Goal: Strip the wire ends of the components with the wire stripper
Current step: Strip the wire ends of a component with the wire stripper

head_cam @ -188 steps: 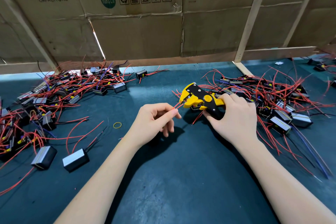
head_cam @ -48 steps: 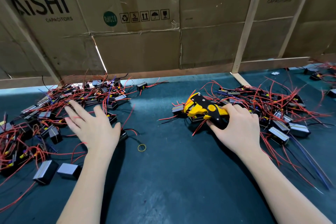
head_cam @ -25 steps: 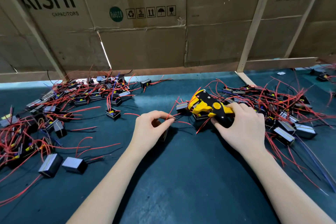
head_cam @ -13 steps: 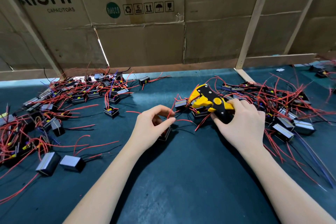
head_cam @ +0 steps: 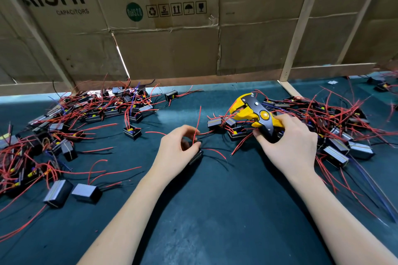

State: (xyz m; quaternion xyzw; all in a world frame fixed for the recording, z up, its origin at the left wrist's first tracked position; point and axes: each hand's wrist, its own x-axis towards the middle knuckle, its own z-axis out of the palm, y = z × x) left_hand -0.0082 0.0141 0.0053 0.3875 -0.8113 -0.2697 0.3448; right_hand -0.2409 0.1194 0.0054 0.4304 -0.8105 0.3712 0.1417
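My right hand (head_cam: 288, 142) grips the handles of a yellow and black wire stripper (head_cam: 252, 112), whose jaws point up and left over the mat. My left hand (head_cam: 175, 150) pinches a thin red wire (head_cam: 197, 123) between thumb and fingers; the wire stands upright from a small black component (head_cam: 196, 157) lying on the mat under the hand. The wire's free end is apart from the stripper's jaws. More components (head_cam: 215, 123) with red leads lie between the two hands.
A pile of black components with red wires (head_cam: 64, 131) covers the left of the dark green mat (head_cam: 215, 211), and another pile (head_cam: 340, 135) lies to the right. Two grey-topped components (head_cam: 73, 192) sit at the near left. A cardboard wall (head_cam: 172, 49) closes the back.
My left hand, which reached into the left pile about two seconds ago, has come back to the middle with a component and now lifts its red wire upright. The stripper has barely moved.
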